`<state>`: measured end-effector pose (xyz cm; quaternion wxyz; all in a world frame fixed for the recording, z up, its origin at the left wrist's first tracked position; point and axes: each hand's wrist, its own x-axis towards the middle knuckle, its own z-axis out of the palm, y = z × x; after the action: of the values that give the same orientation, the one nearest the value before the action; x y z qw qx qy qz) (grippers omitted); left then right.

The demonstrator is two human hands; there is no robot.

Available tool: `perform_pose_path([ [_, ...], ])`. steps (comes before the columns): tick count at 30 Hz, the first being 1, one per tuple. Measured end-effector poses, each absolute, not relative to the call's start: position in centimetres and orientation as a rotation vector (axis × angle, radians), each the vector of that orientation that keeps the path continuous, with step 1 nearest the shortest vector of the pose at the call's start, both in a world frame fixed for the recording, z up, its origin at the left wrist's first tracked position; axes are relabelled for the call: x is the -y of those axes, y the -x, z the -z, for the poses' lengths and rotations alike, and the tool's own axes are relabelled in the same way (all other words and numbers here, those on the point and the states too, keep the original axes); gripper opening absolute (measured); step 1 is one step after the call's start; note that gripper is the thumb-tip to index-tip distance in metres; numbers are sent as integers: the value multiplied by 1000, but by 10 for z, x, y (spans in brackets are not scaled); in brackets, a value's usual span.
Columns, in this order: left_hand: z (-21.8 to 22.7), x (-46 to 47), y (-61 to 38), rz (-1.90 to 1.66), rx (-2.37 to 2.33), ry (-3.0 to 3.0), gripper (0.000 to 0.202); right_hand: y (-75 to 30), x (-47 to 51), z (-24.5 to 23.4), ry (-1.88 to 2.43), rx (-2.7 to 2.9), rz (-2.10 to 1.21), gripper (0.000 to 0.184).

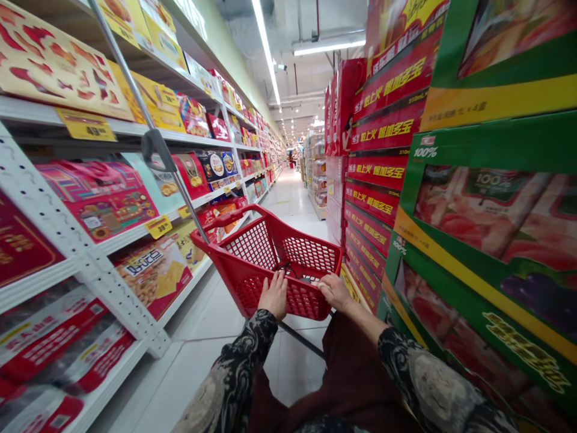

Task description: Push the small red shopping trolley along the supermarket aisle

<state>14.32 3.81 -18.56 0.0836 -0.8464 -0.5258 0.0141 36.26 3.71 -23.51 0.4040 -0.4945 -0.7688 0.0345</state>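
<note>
A red plastic rolling shopping basket (322, 246) with perforated walls stands in front of me in the aisle. My left hand (273, 294) is on the near rim, its fingers laid together over the edge. Farther right, my right hand (336, 291) is closed round the rim near the corner. Inside the basket lies something small and dark, too unclear to name. On the left side a metal pull rod rises from the basket, with a grey handle (158, 150) partway along it; neither hand touches it.
White shelves (121, 240) with boxed snacks and yellow price tags line the left side, close to the basket. Stacked red drink cartons (383, 168) and green juice cases (487, 192) wall in the right. The tiled aisle floor (291, 189) runs straight ahead.
</note>
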Motion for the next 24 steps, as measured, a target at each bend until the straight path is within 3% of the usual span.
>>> perform_pose_path([
  [8,165,-34,-147,93,1542,2553,40,-361,-39,244,1299,1950,18,28],
  [19,182,-37,-146,89,1641,2555,73,-361,-57,239,1443,1913,135,25],
  [24,181,-33,-149,-3,1674,2507,76,-327,-46,236,1444,1808,149,24],
])
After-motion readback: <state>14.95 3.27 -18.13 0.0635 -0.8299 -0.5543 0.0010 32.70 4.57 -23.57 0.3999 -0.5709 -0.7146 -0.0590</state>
